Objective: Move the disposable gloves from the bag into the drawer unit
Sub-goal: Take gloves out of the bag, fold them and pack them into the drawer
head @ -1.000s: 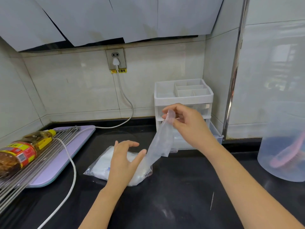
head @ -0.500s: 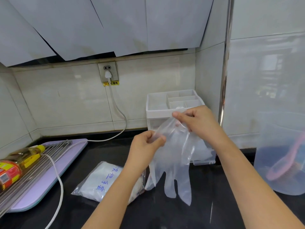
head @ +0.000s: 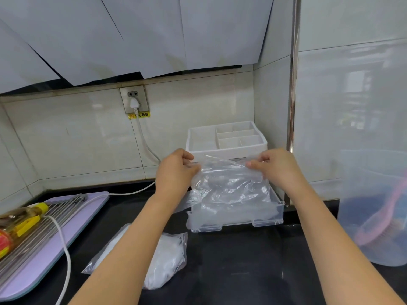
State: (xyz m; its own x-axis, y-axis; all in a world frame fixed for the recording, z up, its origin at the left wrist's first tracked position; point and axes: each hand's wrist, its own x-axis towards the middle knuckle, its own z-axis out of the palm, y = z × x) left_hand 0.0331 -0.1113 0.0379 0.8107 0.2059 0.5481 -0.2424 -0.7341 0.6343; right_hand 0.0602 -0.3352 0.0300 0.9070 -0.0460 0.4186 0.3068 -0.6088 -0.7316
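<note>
The disposable glove (head: 229,188), earlier dangled above the counter (head: 242,265), is now lowered into the open drawer (head: 267,219) of the drawer unit (head: 226,151). Its top edge is pinched by the left hand (head: 176,171) and right hand (head: 278,166), wider apart.

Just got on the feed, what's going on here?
A person holds one clear glove spread out, the left hand and right hand each pinching its top edge. It hangs over the pulled-out bottom drawer of the drawer unit, and its lower part seems to be down inside. The bag, with more gloves in it, lies on the counter, nearer the person and to the left.
</note>
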